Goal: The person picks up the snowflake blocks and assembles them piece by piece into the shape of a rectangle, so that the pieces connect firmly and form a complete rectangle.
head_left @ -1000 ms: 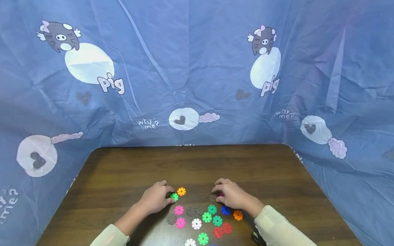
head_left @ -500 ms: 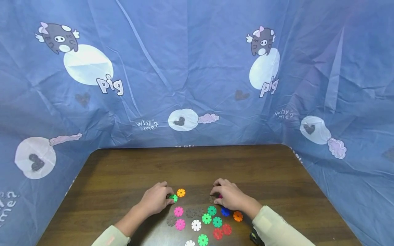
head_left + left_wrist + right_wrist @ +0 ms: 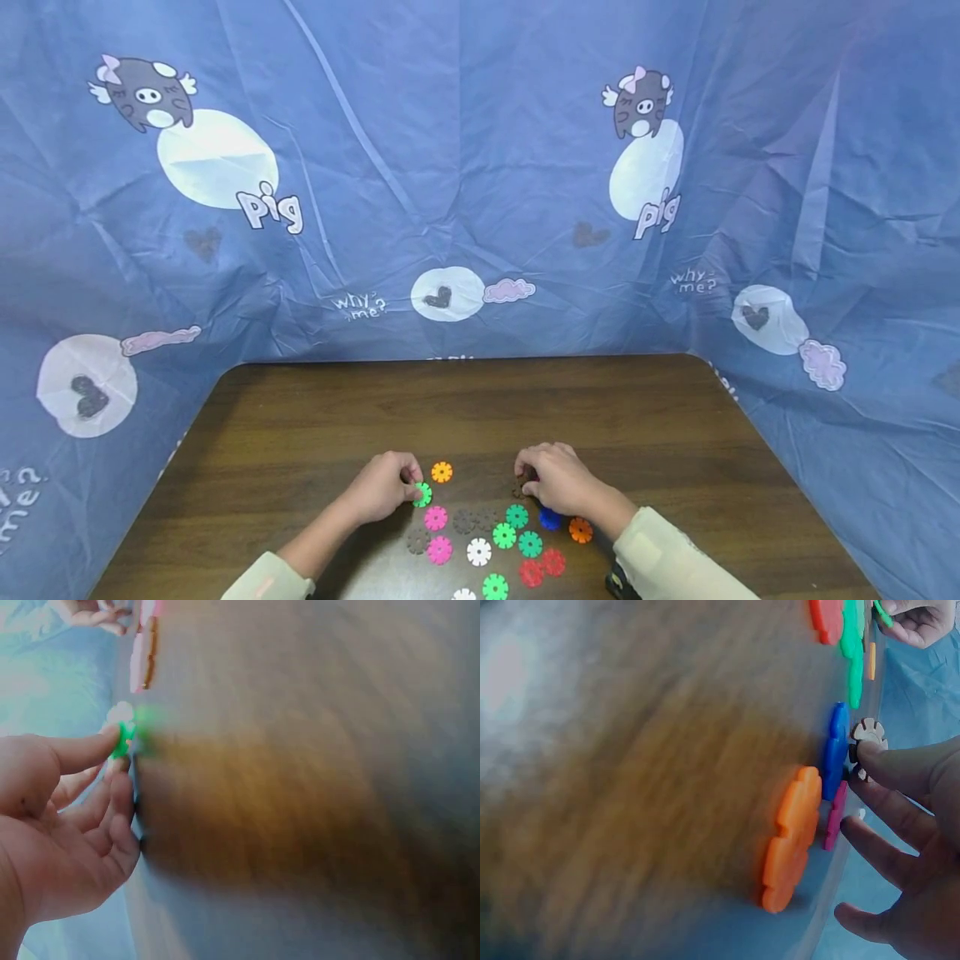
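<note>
My left hand [image 3: 384,487] pinches a green notched disc [image 3: 423,494] between thumb and fingertips, tilted up at the table's surface. The left wrist view shows the same green disc [image 3: 124,739] at the thumb tip. My right hand [image 3: 561,478] pinches a brown notched disc [image 3: 520,487], raised on edge. In the right wrist view this brown disc [image 3: 868,742] stands between thumb and index finger. Beneath the right hand lies a magenta disc [image 3: 835,816], hidden from the head view. A blue disc [image 3: 550,519] sits just below that hand, and a yellow-orange disc [image 3: 442,472] rests right of the left hand.
Several flat discs lie between the hands: pink [image 3: 436,518], white [image 3: 479,551], green [image 3: 504,535], red [image 3: 531,572] and brown ones [image 3: 463,522]. An orange disc [image 3: 581,530] is near the right wrist. A blue printed cloth [image 3: 457,208] hangs behind the wooden table [image 3: 465,400].
My left hand has turned the green disc up from lying flat and drawn it slightly nearer. The right fingers have lifted the brown disc onto its edge.
</note>
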{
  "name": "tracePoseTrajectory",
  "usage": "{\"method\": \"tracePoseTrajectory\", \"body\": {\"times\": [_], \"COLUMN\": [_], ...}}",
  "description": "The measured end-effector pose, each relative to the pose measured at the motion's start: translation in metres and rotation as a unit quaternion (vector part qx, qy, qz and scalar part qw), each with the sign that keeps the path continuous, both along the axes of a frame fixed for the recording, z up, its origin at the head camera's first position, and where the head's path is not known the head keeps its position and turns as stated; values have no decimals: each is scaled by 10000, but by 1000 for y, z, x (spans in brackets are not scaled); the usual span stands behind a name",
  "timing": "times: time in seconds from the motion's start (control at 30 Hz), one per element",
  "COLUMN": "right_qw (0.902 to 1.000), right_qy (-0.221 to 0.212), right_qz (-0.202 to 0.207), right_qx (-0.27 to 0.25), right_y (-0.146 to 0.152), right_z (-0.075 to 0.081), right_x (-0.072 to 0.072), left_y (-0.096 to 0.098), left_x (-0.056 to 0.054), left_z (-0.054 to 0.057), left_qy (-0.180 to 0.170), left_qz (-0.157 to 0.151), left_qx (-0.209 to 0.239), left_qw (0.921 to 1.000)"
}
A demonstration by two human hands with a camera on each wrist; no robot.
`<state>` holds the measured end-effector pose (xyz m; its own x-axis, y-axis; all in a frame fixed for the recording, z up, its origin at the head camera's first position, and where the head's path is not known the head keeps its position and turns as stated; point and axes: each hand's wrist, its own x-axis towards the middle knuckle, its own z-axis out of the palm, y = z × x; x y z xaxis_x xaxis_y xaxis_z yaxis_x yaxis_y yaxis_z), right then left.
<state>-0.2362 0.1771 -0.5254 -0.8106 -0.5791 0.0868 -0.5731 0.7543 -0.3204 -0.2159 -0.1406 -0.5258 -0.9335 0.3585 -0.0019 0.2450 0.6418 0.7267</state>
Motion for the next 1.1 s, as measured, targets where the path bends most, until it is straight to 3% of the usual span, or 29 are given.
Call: {"method": "tracePoseTrajectory", "body": {"times": [0.1, 0.2, 0.6, 0.83, 1.1], "right_qw": [9998, 9997, 9993, 9968, 9846], "right_qy": [93, 125, 38, -96, -312], "right_qz": [0, -9, -12, -43, 34], "right_qx": [-146, -227, -360, -798, -1717], "right_y": [0, 0, -4, -9, -20], "right_z": [1, 2, 0, 6, 12], "right_x": [0, -1, -2, 2, 9], "left_y": [-1, -1, 13, 32, 51], "left_x": [-1, -1, 2, 5, 8], "left_z": [3, 4, 6, 13, 22], "left_qy": [-538, -964, -1855, -2055, -2011], "left_qz": [-23, 57, 652, 717, 645], "left_qx": [734, 1307, 2277, 2609, 3061], "left_qw": [9958, 9867, 9537, 9405, 9283]}}
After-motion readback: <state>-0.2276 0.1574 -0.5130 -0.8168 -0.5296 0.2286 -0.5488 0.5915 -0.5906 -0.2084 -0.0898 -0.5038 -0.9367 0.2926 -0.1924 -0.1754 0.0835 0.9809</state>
